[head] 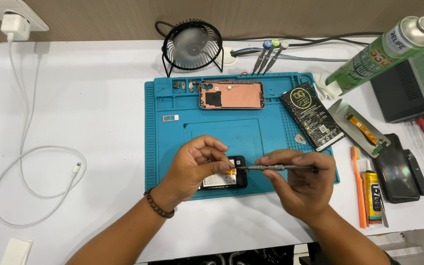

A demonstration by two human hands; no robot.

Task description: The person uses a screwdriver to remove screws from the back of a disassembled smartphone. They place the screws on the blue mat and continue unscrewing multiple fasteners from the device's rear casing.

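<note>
black opened phone (pixel 224 177) lies on blue silicone work mat (pixel 163 147), pinned by left hand (pixel 197 167), fingers curled on its edge to steady it; right hand (pixel 303 184) fingers pinch slim grey metal screwdriver (pixel 278 168), tip at phone's top.

My arms come into view bare from the forearm down, with no sleeves, no gloves and no watch on either one. On my left wrist I wear a bracelet (pixel 158 206) of small dark brown round beads, strung in a single row that wraps snugly just below my left hand (pixel 195 164). My right hand (pixel 303 184) carries no rings or bands that I can see, and that wrist is bare too. My fingernails are short and plain. Both of my hands are uncovered.
</note>
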